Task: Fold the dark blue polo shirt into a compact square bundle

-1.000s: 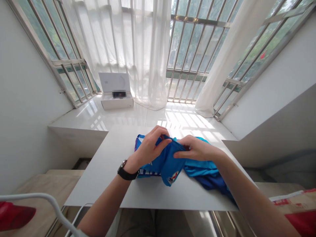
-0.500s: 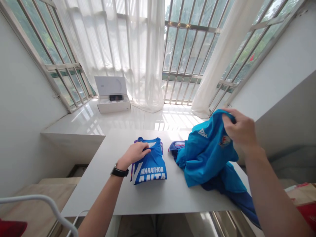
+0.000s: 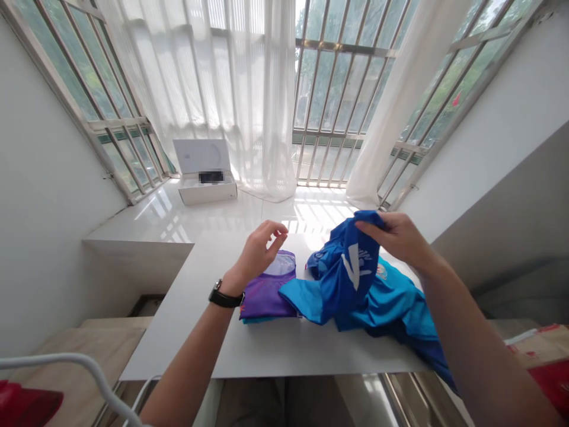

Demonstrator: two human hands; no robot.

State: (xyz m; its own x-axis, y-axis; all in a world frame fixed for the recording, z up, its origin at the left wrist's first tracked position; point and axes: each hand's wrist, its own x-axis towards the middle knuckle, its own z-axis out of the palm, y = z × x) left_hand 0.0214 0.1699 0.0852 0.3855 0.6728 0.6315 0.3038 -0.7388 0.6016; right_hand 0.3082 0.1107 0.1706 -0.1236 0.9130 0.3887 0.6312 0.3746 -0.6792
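My right hand (image 3: 400,234) grips a blue shirt (image 3: 355,261) by its upper part. The shirt hangs bunched, with a large white printed mark showing and a lighter blue part reaching left. My left hand (image 3: 264,246) is raised over a folded purple shirt (image 3: 269,293). Its fingers are curved, thumb and fingertips a little apart, with nothing between them. A thin light-blue layer shows under the purple shirt's front edge. Behind and below the held shirt, a light-blue shirt (image 3: 404,296) lies in a loose heap, partly hidden.
The clothes lie on a white table (image 3: 267,356). Behind it is a glossy window ledge with an open white box (image 3: 208,193). White curtains (image 3: 262,107) hang before barred windows. A white cable (image 3: 71,359) and something red (image 3: 31,403) are at lower left; a red-and-tan bag (image 3: 546,356) is at right.
My right hand has let go of the light-blue shirt and now holds a blue one. The folded blue marathon shirt is off the stack, exposing the purple one. My left hand has risen.
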